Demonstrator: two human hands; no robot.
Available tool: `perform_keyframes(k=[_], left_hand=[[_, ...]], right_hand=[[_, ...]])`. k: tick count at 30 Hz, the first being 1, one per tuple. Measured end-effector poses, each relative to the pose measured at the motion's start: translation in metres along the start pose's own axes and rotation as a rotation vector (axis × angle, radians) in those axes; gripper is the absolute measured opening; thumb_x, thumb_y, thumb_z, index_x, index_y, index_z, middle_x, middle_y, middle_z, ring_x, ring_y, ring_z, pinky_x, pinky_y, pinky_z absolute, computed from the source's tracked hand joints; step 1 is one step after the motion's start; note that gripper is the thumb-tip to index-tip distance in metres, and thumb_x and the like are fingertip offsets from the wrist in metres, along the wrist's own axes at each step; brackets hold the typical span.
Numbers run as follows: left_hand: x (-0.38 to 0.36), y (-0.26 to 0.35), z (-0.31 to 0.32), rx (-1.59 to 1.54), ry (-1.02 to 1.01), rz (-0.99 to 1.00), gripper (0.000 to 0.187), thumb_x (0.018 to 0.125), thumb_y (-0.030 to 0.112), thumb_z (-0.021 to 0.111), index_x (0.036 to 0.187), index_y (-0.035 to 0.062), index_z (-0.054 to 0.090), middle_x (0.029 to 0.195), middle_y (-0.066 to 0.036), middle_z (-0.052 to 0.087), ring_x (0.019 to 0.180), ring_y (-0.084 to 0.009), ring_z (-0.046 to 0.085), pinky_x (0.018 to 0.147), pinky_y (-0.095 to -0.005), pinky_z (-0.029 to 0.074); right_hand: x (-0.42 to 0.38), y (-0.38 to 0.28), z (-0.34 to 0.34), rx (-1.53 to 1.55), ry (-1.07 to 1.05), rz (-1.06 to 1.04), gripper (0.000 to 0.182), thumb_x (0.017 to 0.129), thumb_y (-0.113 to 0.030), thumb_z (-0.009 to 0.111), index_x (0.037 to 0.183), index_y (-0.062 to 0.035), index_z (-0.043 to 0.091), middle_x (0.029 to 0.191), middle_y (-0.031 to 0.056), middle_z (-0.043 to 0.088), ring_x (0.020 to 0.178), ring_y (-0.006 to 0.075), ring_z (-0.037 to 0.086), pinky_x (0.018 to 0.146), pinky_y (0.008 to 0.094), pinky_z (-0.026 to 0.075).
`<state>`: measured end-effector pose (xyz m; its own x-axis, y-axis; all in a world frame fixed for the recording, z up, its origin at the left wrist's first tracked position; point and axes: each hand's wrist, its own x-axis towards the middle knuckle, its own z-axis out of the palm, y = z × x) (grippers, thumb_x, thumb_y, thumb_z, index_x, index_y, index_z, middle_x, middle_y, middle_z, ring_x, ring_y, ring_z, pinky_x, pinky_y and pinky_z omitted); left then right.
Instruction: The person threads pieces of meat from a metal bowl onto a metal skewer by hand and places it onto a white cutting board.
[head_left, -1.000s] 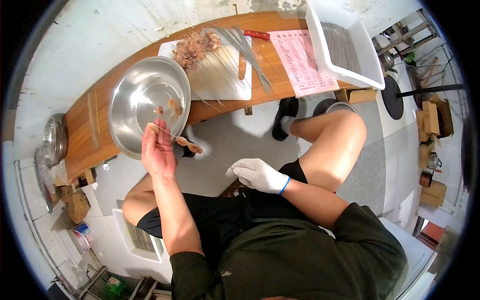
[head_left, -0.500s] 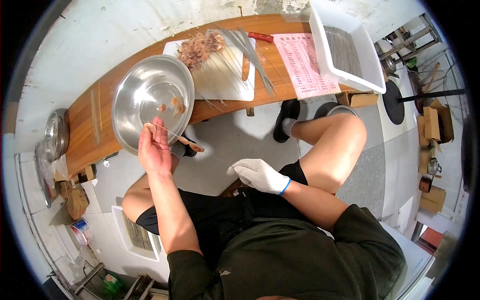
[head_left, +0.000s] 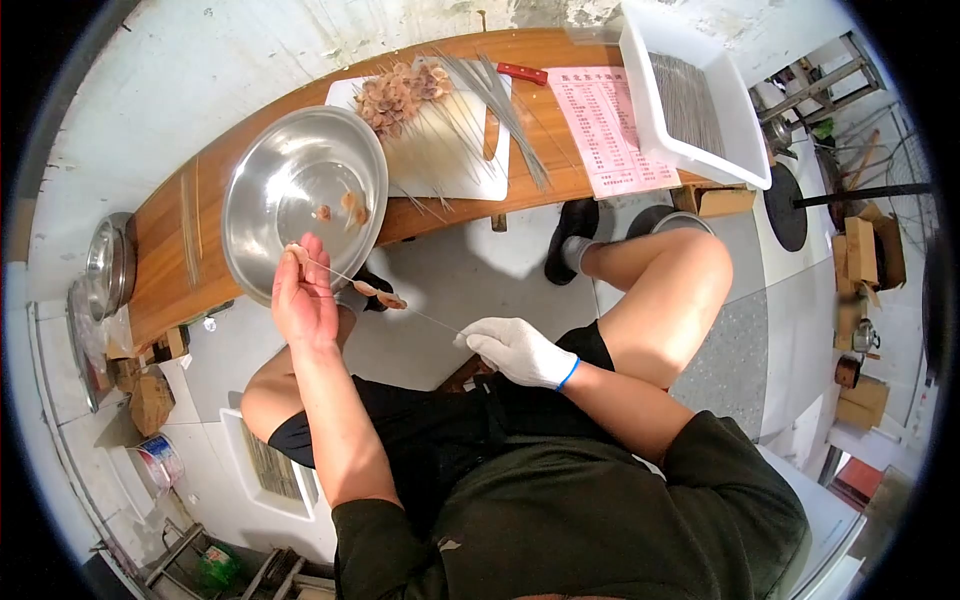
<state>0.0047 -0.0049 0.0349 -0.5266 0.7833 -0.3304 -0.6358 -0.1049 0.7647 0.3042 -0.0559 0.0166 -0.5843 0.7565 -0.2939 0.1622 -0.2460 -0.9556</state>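
Observation:
My bare left hand (head_left: pixel 308 305) is over the near rim of a steel bowl (head_left: pixel 250 190), palm up, pinching a small piece of meat (head_left: pixel 296 252) between thumb and fingers. At that piece is the far end of a thin metal skewer (head_left: pixel 432 321). My right hand (head_left: pixel 522 352), in a white knit glove, is closed around the skewer's near end above my lap. Between the hands, a few pinkish-brown meat pieces (head_left: pixel 388 299) are threaded on it. Several loose meat pieces (head_left: pixel 354 208) lie in the bowl.
On the wooden table (head_left: pixel 160 270), a white cutting board (head_left: pixel 455 170) bears a heap of loaded skewers (head_left: pixel 395 97). Bare skewers (head_left: pixel 515 125), a red knife handle (head_left: pixel 522 74), a pink printed sheet (head_left: pixel 605 140) and a white bin (head_left: pixel 725 165) of skewers are to the right. Another skewer bin (head_left: pixel 262 495) stands on the floor.
Both hands stay nearly where they were. My left hand has shifted very slightly left and down with the meat piece; the skewer keeps almost the same slant.

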Motion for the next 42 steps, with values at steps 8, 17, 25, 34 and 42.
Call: perform_keyframes(k=[8,17,25,34,42], left_hand=[[0.004,-0.001,-0.008,0.012,-0.049,0.021,0.022,0.1,0.017,0.051,0.114,0.0011,0.058,0.12,-0.015,0.062,0.108,-0.0223,0.063,0.096,-0.0358,0.051],[0.002,-0.001,-0.004,0.025,-0.052,0.025,0.022,0.1,0.017,0.052,0.113,0.0006,0.058,0.12,-0.016,0.062,0.107,-0.0228,0.063,0.095,-0.0363,0.051],[0.0,0.0,0.0,0.014,-0.052,0.013,0.023,0.1,0.017,0.051,0.113,-0.0004,0.058,0.12,-0.016,0.062,0.107,-0.0232,0.063,0.095,-0.0369,0.051],[0.0,-0.003,0.001,0.07,-0.036,0.047,0.022,0.1,0.017,0.051,0.111,-0.0002,0.058,0.119,-0.016,0.062,0.106,-0.0219,0.063,0.095,-0.0366,0.052],[0.002,-0.005,-0.001,0.072,-0.019,0.045,0.023,0.1,0.018,0.052,0.113,-0.001,0.057,0.119,-0.017,0.062,0.107,-0.0238,0.063,0.094,-0.037,0.052]], right_hand=[[0.0,-0.002,-0.003,-0.033,-0.006,0.085,0.028,0.096,-0.021,0.052,0.104,0.0023,0.066,0.099,0.017,0.069,0.095,0.0253,0.065,0.087,0.0336,0.048],[-0.001,-0.002,-0.004,-0.048,0.016,0.1,0.028,0.096,-0.02,0.051,0.103,0.0026,0.066,0.098,0.0175,0.069,0.094,0.0262,0.065,0.086,0.0342,0.049],[-0.002,-0.008,-0.005,-0.073,0.03,0.107,0.028,0.096,-0.02,0.05,0.103,0.0026,0.066,0.098,0.0176,0.069,0.095,0.0268,0.066,0.086,0.0349,0.049],[-0.003,-0.004,-0.004,-0.076,0.038,0.095,0.028,0.096,-0.019,0.05,0.103,0.0023,0.065,0.098,0.0178,0.069,0.094,0.0274,0.066,0.086,0.0348,0.049],[-0.004,-0.007,-0.004,-0.097,0.048,0.085,0.027,0.096,-0.019,0.05,0.102,0.0025,0.066,0.097,0.0178,0.069,0.094,0.0277,0.066,0.086,0.0346,0.049]])
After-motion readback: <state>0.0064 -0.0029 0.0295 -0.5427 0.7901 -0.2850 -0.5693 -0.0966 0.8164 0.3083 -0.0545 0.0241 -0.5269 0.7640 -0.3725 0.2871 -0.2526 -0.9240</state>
